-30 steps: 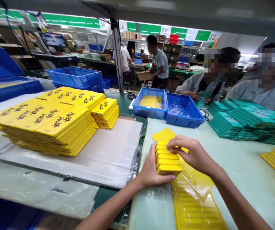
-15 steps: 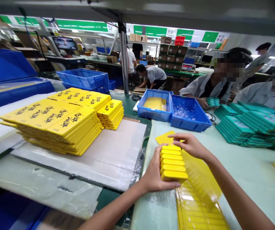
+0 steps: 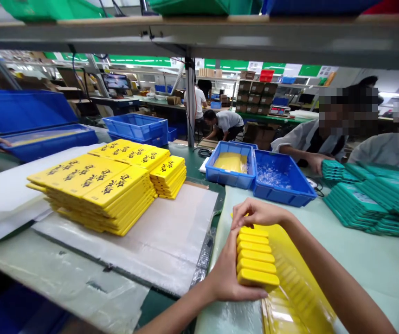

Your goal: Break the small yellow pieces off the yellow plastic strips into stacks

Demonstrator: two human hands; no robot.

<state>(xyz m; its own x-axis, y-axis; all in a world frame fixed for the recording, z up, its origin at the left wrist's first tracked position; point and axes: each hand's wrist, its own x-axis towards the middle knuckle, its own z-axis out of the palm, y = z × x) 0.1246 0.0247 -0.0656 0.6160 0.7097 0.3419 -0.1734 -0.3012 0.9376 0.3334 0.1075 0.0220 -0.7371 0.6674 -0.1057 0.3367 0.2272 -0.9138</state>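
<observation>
My left hand (image 3: 225, 273) is wrapped around a short stack of flat yellow cases (image 3: 257, 257), with its thumb under the lowest one. At the stack's far end, my right hand (image 3: 260, 214) has its fingers bent and pressed together, close to the left fingertips. Whatever is between those fingers is hidden. Below the stack and to its right lie clear plastic trays (image 3: 292, 297) with a yellow look, on the pale bench cover. Off to the left, larger piles of yellow cases (image 3: 116, 185) with black lettering rest on a white sheet (image 3: 182, 222).
Beyond my hands stand two blue bins, one with yellow pieces (image 3: 229, 171) and one with clear bits (image 3: 283, 183). Teal stacks (image 3: 363, 208) sit at right, where a co-worker's hand (image 3: 319, 162) holds teal pieces. A shelf beam (image 3: 192, 39) crosses above; a post (image 3: 190, 102) supports it.
My right hand has come down from above the stack to its far end, fingers now bent in. My left hand keeps its hold. The view has tilted up; a sleeved hand shows at far left.
</observation>
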